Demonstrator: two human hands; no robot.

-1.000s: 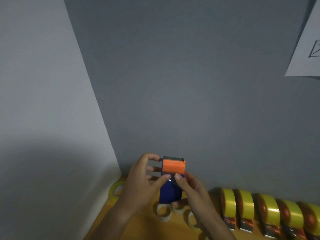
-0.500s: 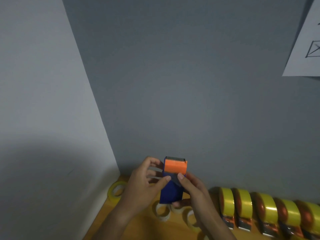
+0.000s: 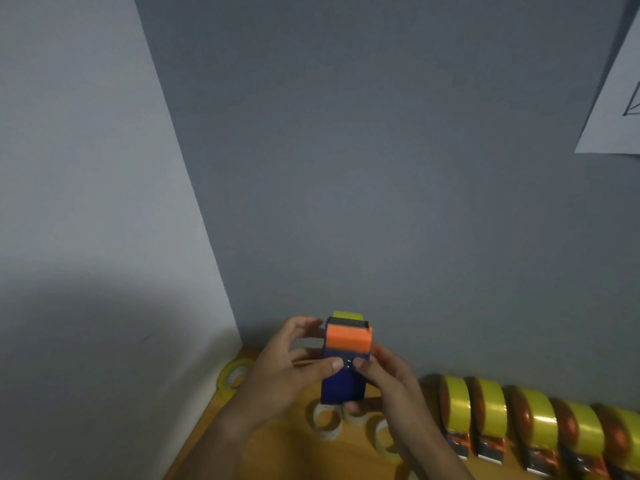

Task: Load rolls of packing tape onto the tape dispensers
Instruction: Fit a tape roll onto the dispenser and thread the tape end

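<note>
I hold a blue tape dispenser (image 3: 343,386) with an orange top flap (image 3: 349,338) upright above the wooden table, near the wall corner. My left hand (image 3: 289,372) grips its left side, thumb pressed on the blue face. My right hand (image 3: 388,379) grips its right side and bottom, its thumb meeting the left thumb. A strip of yellow tape (image 3: 346,314) sticks up behind the dispenser's metal blade. A yellow tape roll (image 3: 235,374) lies flat in the corner to the left.
Several dispensers loaded with yellow tape (image 3: 491,407) stand in a row along the wall at the right. Empty cardboard tape cores (image 3: 327,424) lie on the wooden table (image 3: 277,455) under my hands. A paper sheet (image 3: 616,109) hangs on the wall at the upper right.
A strip of yellow tape now shows above the dispenser's blade. My thumbs have slid lower on the blue face and stayed together.
</note>
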